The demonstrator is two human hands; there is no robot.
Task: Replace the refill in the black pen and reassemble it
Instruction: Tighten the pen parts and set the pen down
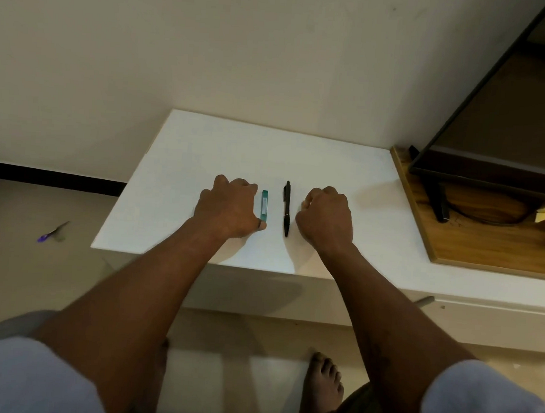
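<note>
- The black pen (286, 208) is lying on the white tabletop (331, 165).
- The green refill pack (264, 206) is lying just left of it.
- The left hand (228, 208) and right hand (326, 217) are resting as empty fists, one each side.

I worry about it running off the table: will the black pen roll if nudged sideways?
Probably not far: the black pen lies flat on the white table, and its apparent clip should stop a roll. It looks stiff, slim and likely light.
</note>
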